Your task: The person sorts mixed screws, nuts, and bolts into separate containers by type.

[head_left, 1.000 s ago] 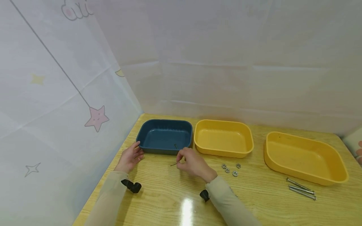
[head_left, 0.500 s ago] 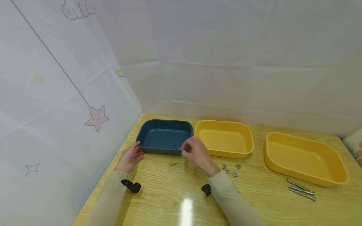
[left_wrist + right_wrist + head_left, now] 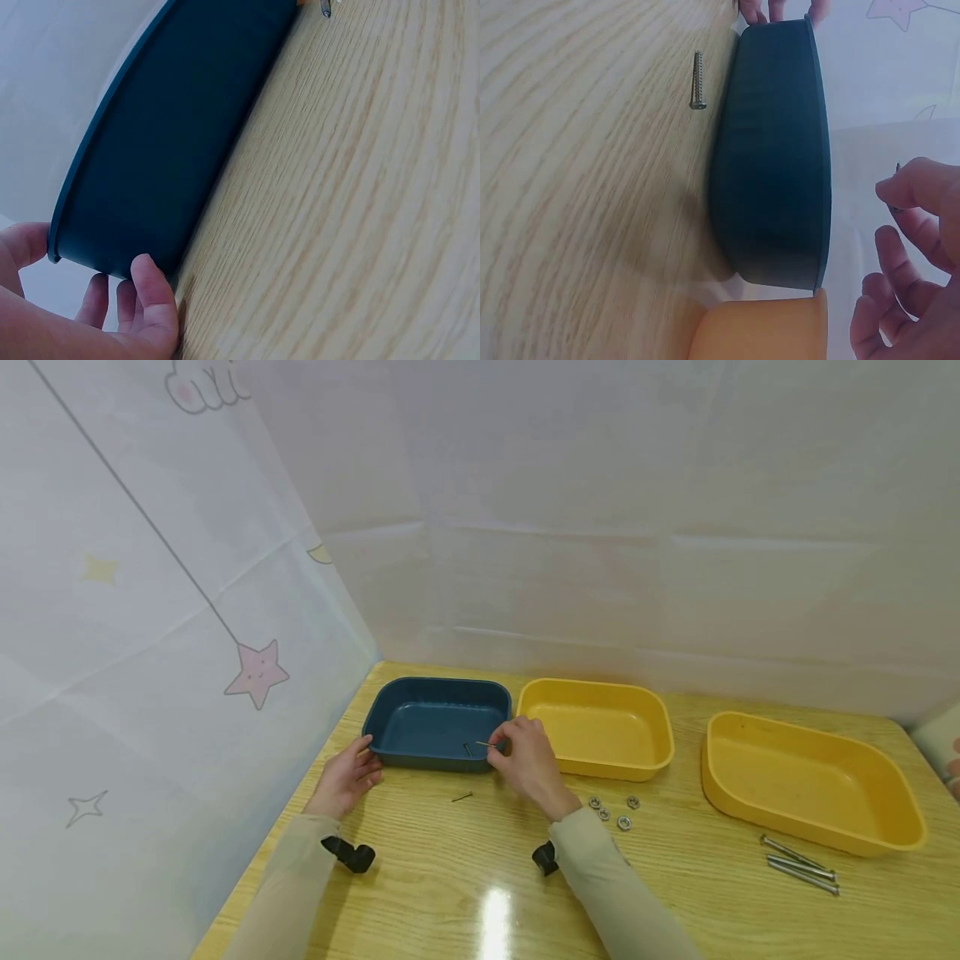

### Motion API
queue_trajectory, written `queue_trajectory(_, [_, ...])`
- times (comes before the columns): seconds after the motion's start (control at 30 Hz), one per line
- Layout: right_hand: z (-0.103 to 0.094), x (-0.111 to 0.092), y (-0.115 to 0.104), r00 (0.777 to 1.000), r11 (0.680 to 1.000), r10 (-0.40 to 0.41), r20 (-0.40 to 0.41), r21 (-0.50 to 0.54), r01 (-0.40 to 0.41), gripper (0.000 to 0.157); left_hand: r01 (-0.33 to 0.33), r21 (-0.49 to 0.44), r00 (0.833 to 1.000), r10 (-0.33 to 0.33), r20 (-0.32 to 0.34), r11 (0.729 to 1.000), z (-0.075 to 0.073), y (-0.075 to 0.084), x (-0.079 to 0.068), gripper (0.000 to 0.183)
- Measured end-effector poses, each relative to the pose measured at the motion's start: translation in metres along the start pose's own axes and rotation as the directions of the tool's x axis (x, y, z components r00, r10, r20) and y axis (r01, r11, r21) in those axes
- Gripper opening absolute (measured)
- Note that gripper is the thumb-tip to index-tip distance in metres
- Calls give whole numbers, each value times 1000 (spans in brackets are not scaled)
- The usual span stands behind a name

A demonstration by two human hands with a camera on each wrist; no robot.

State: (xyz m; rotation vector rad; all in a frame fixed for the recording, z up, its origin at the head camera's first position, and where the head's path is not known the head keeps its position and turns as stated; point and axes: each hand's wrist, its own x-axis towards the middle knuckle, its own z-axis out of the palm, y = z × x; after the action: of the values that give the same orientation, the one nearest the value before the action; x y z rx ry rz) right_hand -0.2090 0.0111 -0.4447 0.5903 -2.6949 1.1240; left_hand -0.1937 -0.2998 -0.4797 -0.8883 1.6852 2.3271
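My left hand (image 3: 347,783) holds the near left corner of the dark blue tray (image 3: 438,761), one digit at the rim and the other fingertips against the outer wall; the left wrist view shows this hand (image 3: 146,315) close. Over the tray's near right corner, my right hand (image 3: 527,764) pinches a thin screw (image 3: 484,744) between thumb and fingertip. In the right wrist view that hand (image 3: 922,247) is above rim height, the screw mostly hidden by the fingers. Another small screw (image 3: 467,749) lies inside the tray. A third screw (image 3: 462,797) lies on the table before it.
A yellow tray (image 3: 600,771) stands right beside the blue one, and a second yellow tray (image 3: 813,839) farther right. Several hex nuts (image 3: 624,822) lie in front of the middle tray. Long bolts (image 3: 802,872) lie near the right tray. White sheeting (image 3: 525,568) hangs behind.
My right hand has lifted one screw from the table and carried it up and right, over the blue tray's near right corner. The left hand has stayed at its corner.
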Motion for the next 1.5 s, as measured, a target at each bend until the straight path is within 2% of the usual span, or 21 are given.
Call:
queue_trajectory(0.53, [7,4,2,998,997,44,37,-69,-42,4,0,-6,1000,0,8,1000,0,3,-4,58])
queue_trajectory(0.93, [8,8,-2,990,992,120,77,-54,-116,4,-3,-3,1000,3,0,1000,2,3,-3,58])
queue_trajectory(1.5, [8,11,-5,984,988,142,107,-68,-135,4,-11,-14,1000,11,-4,1000,0,1,-3,47])
